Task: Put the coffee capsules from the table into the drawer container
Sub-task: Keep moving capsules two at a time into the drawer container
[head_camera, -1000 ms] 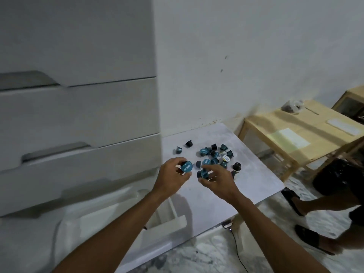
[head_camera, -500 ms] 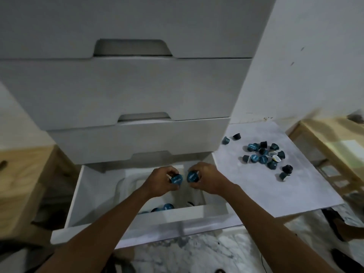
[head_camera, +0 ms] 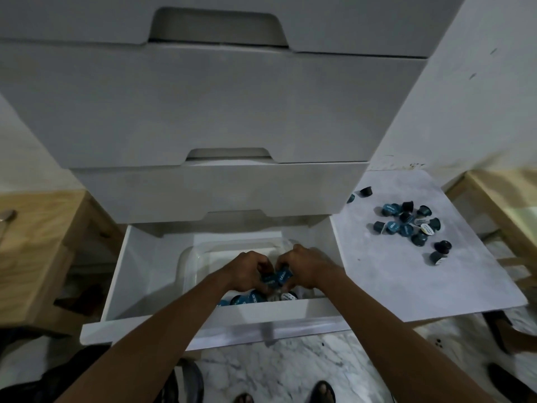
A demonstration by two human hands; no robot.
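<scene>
Both hands are down inside the clear plastic container (head_camera: 189, 257) that sits in the open bottom drawer (head_camera: 203, 318). My left hand (head_camera: 247, 271) and my right hand (head_camera: 305, 269) are close together, each gripping blue coffee capsules (head_camera: 277, 279) between the fingers. Several blue capsules (head_camera: 250, 298) lie on the container's floor just below the hands. On the white table (head_camera: 392, 280) to the right, several more blue and black capsules (head_camera: 406, 225) are scattered in a loose cluster.
Two shut white drawers (head_camera: 203, 112) stack above the open one. Wooden furniture (head_camera: 37, 251) stands on the left and a wooden table (head_camera: 505, 199) on the right. Feet in sandals (head_camera: 322, 392) stand on the marble floor below.
Both hands carried capsules from the table leftward to the drawer and have lowered into the container. The view has swung left and down towards the drawer.
</scene>
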